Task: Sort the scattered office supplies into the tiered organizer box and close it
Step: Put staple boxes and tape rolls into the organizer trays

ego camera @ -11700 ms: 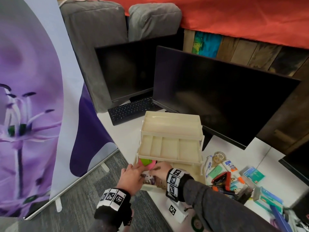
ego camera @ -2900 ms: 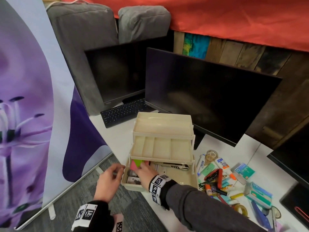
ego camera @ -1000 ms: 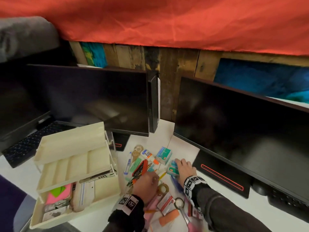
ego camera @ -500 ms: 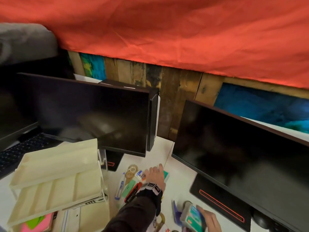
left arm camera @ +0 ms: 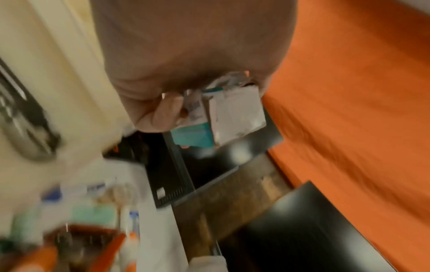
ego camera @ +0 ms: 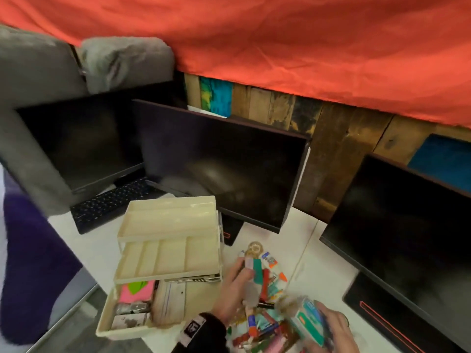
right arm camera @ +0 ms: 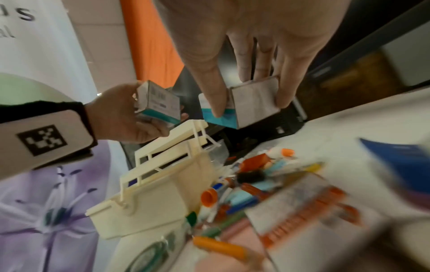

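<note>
The cream tiered organizer (ego camera: 165, 261) stands open on the white desk, with its upper trays bare. Its bottom tier holds pink and green sticky notes (ego camera: 136, 291), metal clips and a white pad. My left hand (ego camera: 246, 272) pinches a small teal-and-white box (ego camera: 254, 270) just right of the organizer; the same box (left arm camera: 223, 117) shows in the left wrist view. My right hand (ego camera: 328, 324) grips a second teal box (ego camera: 308, 319) above the pile of pens, glue sticks and markers (ego camera: 265, 324). In the right wrist view both boxes hang above the organizer (right arm camera: 158, 185), mine (right arm camera: 246, 104) beside the left hand's (right arm camera: 160, 103).
Three dark monitors (ego camera: 224, 164) stand close behind the organizer and the pile, and a black keyboard (ego camera: 109, 202) lies at the back left. A monitor base (ego camera: 397, 314) sits right of the pile. The desk edge runs just left of the organizer, above the grey floor.
My left hand has lifted a small teal box off the desk and brought it toward the organizer. The right hand still holds its teal box. My view has swung left.
</note>
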